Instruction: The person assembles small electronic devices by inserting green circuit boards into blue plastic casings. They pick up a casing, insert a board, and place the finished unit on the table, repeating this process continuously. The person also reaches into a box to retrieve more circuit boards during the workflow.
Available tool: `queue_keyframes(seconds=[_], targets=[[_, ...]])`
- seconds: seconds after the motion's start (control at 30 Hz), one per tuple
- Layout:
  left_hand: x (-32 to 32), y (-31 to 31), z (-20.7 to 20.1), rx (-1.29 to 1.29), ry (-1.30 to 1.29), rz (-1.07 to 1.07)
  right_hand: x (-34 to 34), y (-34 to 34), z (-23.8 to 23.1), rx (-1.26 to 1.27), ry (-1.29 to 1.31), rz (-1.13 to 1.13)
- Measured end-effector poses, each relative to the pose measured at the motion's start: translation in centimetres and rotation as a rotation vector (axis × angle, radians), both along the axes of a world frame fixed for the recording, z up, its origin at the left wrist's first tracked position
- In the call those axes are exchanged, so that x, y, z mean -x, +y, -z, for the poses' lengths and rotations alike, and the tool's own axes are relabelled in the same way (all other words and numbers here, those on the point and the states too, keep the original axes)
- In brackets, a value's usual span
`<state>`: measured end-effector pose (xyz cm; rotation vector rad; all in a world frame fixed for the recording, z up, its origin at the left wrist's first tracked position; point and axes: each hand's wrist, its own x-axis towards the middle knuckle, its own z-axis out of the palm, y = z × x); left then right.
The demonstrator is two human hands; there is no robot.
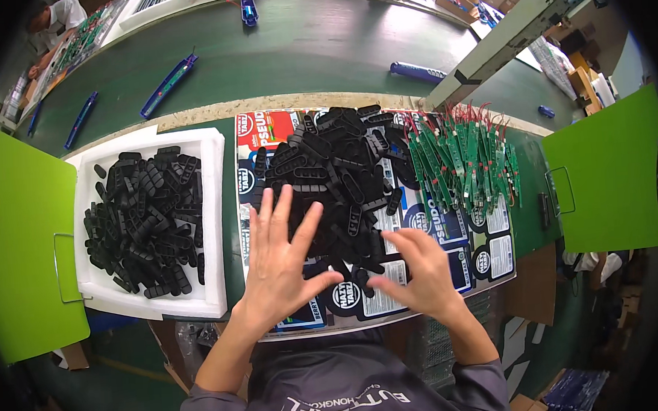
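Observation:
My left hand [278, 257] hovers with spread fingers over the near left side of a heap of black ribbed plastic pieces [341, 159]. On the other side of the heap's near end, my right hand [419, 268] has its fingers apart and slightly curved. Neither hand grips anything; whether the fingertips touch the pieces I cannot tell. The heap lies on a printed sheet [444, 236] of label designs. To the left, a white foam tray [214, 235] holds many more black ribbed pieces [145, 217].
Green circuit boards [462, 160] with red wires are bunched at the right. Upright green panels [26, 239] flank the table on both sides. Beyond runs a green conveyor belt [312, 48] carrying blue casings [169, 86]. A metal post [507, 36] slants at the right. Another person [61, 18] sits far left.

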<state>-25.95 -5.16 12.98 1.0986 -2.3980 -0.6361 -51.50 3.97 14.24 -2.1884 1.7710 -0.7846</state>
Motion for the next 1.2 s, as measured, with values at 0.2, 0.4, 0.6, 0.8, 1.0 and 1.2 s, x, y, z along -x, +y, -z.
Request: queue_keyframes(seconds=[0.2, 0.4, 0.6, 0.8, 1.0, 1.2], targets=[[1.9, 0.2, -1.0, 0.086, -0.115, 0.243, -0.1, -0.4, 1.1, -0.007, 0.018, -0.017], [3.2, -0.5, -0.6, 0.169, -0.118, 0.236, 1.4, -0.7, 1.4, 0.090, 0.090, 0.080], [3.7, 0.0, -0.3, 0.168, -0.126, 0.255, 1.5, 0.1, 2.3, 0.055, 0.032, 0.115], [3.2, 0.0, -1.7, 0.141, -0.124, 0.293, 1.4, -2.1, 2.1, 0.072, -0.023, 0.232], [1.5, -3.6, -6.3, 0.145, -0.104, 0.354, 3.2, -4.3, 1.4, 0.032, -0.117, 0.237], [4.0, -12.4, -9.0, 0.048, 0.117, 0.283, 5.1, -6.7, 1.4, 0.007, -0.264, 0.171]])
